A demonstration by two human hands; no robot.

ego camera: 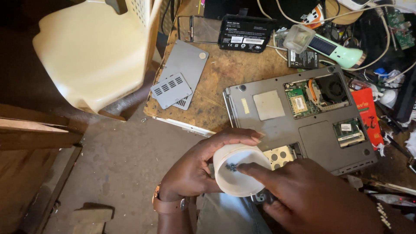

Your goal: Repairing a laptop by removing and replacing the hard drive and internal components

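While tilted over the lap: open laptop base [299, 125] on table [212, 91]; white cup [236, 171] gripped in left hand [190, 173]; right hand [303, 195] fingertip dipped among small screws [231, 167]. Risk: spillage onto floor. Black battery [245, 32], white labels, rear; red package [367, 113], right.

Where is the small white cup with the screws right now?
In the head view the white cup sits low and centre, held in the left hand just in front of the opened laptop, with the right hand's fingertip dipping into it.

Screws [231, 167] in cup [236, 184], before laptop [299, 125]
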